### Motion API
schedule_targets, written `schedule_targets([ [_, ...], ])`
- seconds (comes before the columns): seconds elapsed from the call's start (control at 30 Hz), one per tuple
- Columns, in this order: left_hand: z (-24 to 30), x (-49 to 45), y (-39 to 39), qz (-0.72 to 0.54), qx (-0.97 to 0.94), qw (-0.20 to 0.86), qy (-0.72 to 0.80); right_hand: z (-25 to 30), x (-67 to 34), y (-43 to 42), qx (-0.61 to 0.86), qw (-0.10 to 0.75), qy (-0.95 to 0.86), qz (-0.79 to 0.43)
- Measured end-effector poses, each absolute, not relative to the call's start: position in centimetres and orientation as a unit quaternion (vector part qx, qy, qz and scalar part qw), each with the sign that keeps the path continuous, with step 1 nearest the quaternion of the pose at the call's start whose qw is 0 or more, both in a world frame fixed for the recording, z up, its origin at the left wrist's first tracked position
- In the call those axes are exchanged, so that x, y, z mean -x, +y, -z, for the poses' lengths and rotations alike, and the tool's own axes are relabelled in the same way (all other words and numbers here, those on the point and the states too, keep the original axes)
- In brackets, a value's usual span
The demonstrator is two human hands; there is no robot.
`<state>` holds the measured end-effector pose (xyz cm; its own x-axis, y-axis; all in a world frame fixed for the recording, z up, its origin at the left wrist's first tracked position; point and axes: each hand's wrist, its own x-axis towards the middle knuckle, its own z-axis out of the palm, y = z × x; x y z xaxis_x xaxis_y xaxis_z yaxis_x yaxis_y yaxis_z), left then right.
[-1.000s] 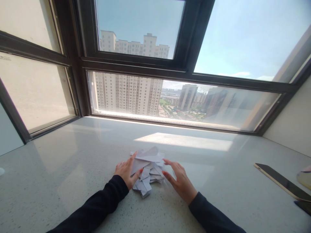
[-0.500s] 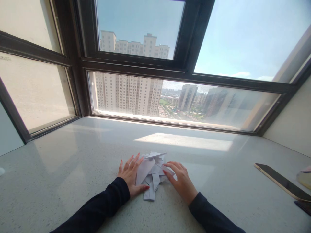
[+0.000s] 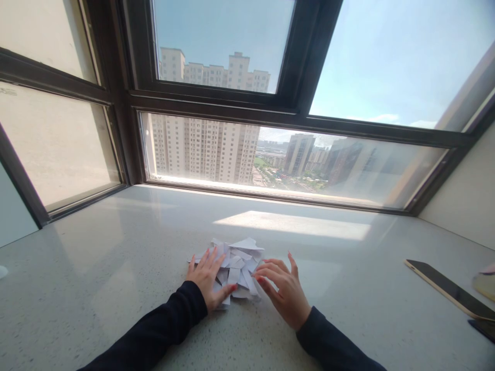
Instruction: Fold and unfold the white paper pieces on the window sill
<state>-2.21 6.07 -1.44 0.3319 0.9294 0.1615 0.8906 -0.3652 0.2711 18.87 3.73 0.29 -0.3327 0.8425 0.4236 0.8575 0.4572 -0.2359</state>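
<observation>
A loose pile of torn or cut white paper pieces [image 3: 236, 263] lies on the pale speckled sill. Spread out flat, my left hand [image 3: 209, 281] rests over the pile's left side and covers part of it. My right hand [image 3: 284, 288] is at the pile's right edge, its fingers loosely curved and the little finger raised. Its thumb and fingertips come close to the outer paper scraps, and no piece shows in its grasp.
A phone with a dark screen [image 3: 450, 288] lies on the right of the sill [image 3: 127, 268]. Behind it, a partly cut-off pale object [image 3: 485, 283] sits at the edge. Dark-framed windows [image 3: 294, 118] stand along the back; a small white thing [image 3: 3, 271] is at far left.
The paper pieces have shifted and fanned out, more of them showing to the left under my left hand. My right hand has drawn slightly off the pile, its fingers more apart.
</observation>
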Motion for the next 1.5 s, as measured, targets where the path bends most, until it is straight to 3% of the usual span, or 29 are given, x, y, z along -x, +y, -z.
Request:
schedule_targets([
  [0.1, 1.7, 2.0, 5.8, -0.133, -0.833, 0.066, 0.533, -0.4, -18.8, 3.9, 0.515, 0.27, -0.812, 0.044],
  [0.3, 2.1, 1.5, 5.1, -0.141, -0.874, 0.031, 0.463, 0.9, -18.9, 4.5, 0.437, 0.144, -0.888, -0.023],
  [0.5, 0.8, 2.7, 6.3, -0.136, -0.797, 0.069, 0.584, 0.2, -19.3, 4.5, 0.535, 0.205, -0.819, 0.008],
  [0.67, -0.2, 2.7, 6.3, -0.165, -0.785, 0.06, 0.594, 0.2, -19.6, 5.1, 0.545, 0.264, -0.795, 0.027],
  [0.93, 1.6, 2.1, 6.2, -0.149, -0.781, 0.074, 0.602, 2.1, -19.6, 6.2, 0.599, 0.184, -0.779, -0.035],
  [1.2, 1.8, 2.0, 6.0, -0.358, -0.819, 0.171, 0.415, 0.7, -18.9, 5.0, 0.505, 0.249, -0.826, -0.005],
  [1.37, 1.6, 2.1, 5.9, -0.261, -0.833, 0.09, 0.48, 0.6, -18.4, 4.4, 0.453, 0.195, -0.87, -0.024],
  [1.5, 1.5, 2.6, 6.5, -0.176, -0.789, 0.046, 0.587, -0.2, -18.9, 4.2, 0.492, 0.224, -0.841, -0.008],
])
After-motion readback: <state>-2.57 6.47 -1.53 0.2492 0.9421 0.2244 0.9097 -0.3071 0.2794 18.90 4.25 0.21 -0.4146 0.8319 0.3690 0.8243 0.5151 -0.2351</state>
